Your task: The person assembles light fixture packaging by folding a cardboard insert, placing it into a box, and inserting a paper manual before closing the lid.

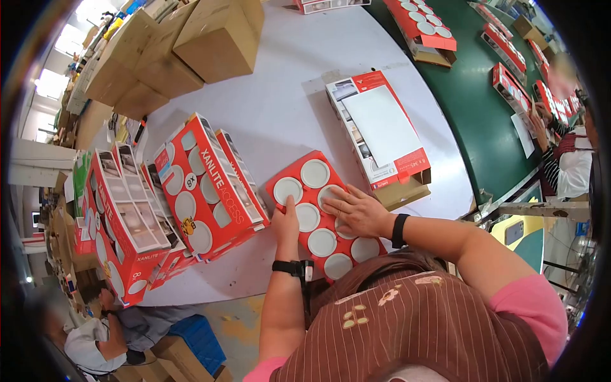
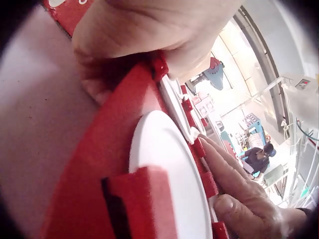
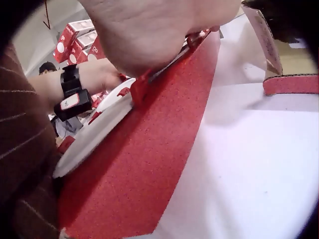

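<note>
A red cardboard tray [image 1: 293, 170] with several round white discs [image 1: 322, 242] in two rows lies slanted at the table's near edge, against the person's apron. The left hand [image 1: 286, 226] grips its left edge, thumb on top beside a disc. In the left wrist view that hand's fingers [image 2: 92, 74] curl under the red edge. Spread flat across the right row of discs is the right hand [image 1: 359, 212], fingers straight. From the right wrist view, the tray's red side wall [image 3: 149, 149] shows below the right palm.
A red and white printed box [image 1: 382, 127] lies right of the tray, its near end flap [image 1: 404, 193] open. Red XANLITE boxes [image 1: 207, 184] stand at left. Brown cartons [image 1: 216, 38] sit at the back. A green table [image 1: 471, 102] on the right carries more red boxes; other people sit nearby.
</note>
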The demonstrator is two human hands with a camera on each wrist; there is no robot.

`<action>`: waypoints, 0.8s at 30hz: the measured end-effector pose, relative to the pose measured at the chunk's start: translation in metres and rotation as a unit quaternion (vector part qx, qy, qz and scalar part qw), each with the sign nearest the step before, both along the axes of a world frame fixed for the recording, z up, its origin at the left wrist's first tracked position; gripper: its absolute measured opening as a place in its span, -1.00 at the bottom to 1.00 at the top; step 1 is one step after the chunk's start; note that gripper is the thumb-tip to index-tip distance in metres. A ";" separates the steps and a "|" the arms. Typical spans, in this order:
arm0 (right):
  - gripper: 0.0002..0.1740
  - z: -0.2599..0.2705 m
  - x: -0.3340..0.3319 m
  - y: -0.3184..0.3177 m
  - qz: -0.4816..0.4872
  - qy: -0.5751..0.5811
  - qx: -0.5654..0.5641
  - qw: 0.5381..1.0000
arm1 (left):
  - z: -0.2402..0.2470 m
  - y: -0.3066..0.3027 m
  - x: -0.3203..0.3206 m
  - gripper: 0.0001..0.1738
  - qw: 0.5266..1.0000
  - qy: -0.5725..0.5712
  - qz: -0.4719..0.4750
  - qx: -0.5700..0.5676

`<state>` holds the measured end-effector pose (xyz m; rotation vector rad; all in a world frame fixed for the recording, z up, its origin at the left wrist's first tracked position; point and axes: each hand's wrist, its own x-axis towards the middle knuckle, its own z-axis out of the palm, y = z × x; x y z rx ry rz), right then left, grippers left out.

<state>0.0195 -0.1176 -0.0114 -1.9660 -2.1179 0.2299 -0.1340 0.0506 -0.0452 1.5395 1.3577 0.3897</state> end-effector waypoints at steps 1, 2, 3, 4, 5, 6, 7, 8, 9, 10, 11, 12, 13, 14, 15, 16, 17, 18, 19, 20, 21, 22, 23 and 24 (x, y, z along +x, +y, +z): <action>-0.27 0.000 0.001 0.000 -0.003 -0.003 -0.005 1.000 | 0.000 0.001 0.000 -0.38 0.999 0.045 -0.008 0.020; -0.27 0.000 0.002 0.000 -0.008 -0.007 -0.005 1.000 | 0.000 0.001 0.004 -0.38 0.995 0.086 -0.017 0.040; -0.27 0.001 0.004 -0.001 0.000 0.008 0.000 1.000 | -0.007 0.002 0.005 -0.37 0.996 0.074 -0.017 0.051; -0.28 0.004 0.007 -0.004 0.004 0.021 0.003 1.000 | -0.017 0.005 0.003 -0.36 0.996 0.059 -0.019 0.059; -0.30 0.006 0.007 -0.007 -0.009 0.032 0.013 0.999 | -0.023 0.007 0.000 -0.34 0.994 0.068 -0.027 0.079; -0.35 0.008 0.008 -0.011 -0.020 0.065 0.014 0.998 | -0.019 0.009 -0.001 -0.32 0.992 0.109 -0.038 0.056; -0.39 0.014 0.010 -0.019 -0.026 0.089 0.037 0.995 | 0.004 0.004 0.004 -0.30 0.990 0.119 -0.040 0.067; -0.42 0.022 0.012 -0.025 -0.031 0.115 0.060 0.991 | 0.005 0.006 0.003 -0.28 0.987 0.131 -0.051 0.074; -0.42 0.029 0.019 -0.033 -0.041 0.110 0.060 0.991 | 0.006 0.005 0.004 -0.28 0.988 0.126 -0.044 0.081; -0.47 0.037 0.030 -0.046 -0.072 0.096 0.070 0.990 | 0.008 0.005 0.006 -0.28 0.988 0.121 -0.035 0.089; -0.52 0.041 0.040 -0.057 -0.101 0.082 0.081 0.988 | 0.006 0.006 0.006 -0.28 0.988 0.118 -0.042 0.090; -0.55 0.040 0.051 -0.067 -0.157 0.051 0.113 0.980 | 0.003 0.007 0.006 -0.29 0.987 0.127 -0.044 0.089; -0.53 0.037 0.062 -0.074 -0.206 0.002 0.105 0.973 | 0.001 0.008 0.007 -0.29 0.986 0.136 -0.044 0.089; -0.51 0.036 0.074 -0.079 -0.254 -0.046 0.097 0.961 | 0.002 0.007 0.008 -0.29 0.986 0.134 -0.048 0.091; -0.51 0.036 0.085 -0.084 -0.257 -0.046 0.100 0.960 | 0.003 0.007 0.009 -0.30 0.985 0.140 -0.052 0.088; -0.48 0.037 0.095 -0.085 -0.263 -0.039 0.082 0.960 | 0.005 0.009 0.009 -0.31 0.984 0.147 -0.056 0.087; -0.44 0.037 0.104 -0.084 -0.268 -0.033 0.067 0.961 | 0.004 0.011 0.009 -0.31 0.983 0.146 -0.057 0.093; -0.44 0.036 0.109 -0.081 -0.268 -0.033 0.072 0.960 | -0.001 0.012 0.008 -0.33 0.983 0.141 -0.062 0.098; -0.39 0.036 0.113 -0.074 -0.283 0.014 0.068 0.957 | 0.000 0.012 0.008 -0.35 0.983 0.138 -0.066 0.103; -0.34 0.037 0.116 -0.067 -0.298 0.061 0.064 0.951 | 0.003 0.011 0.008 -0.35 0.982 0.137 -0.066 0.109; -0.34 0.037 0.116 -0.057 -0.299 0.062 0.070 0.950 | 0.005 0.009 0.009 -0.36 0.980 0.143 -0.072 0.114; -0.32 0.039 0.111 -0.045 -0.308 0.038 0.069 0.948 | 0.008 0.007 0.010 -0.38 0.978 0.149 -0.078 0.120; -0.31 0.041 0.107 -0.035 -0.317 0.013 0.068 0.946 | 0.006 0.006 0.010 -0.41 0.980 0.140 -0.074 0.116; -0.31 0.038 0.105 -0.027 -0.317 0.015 0.072 0.946 | 0.004 0.005 0.009 -0.41 0.980 0.141 -0.073 0.121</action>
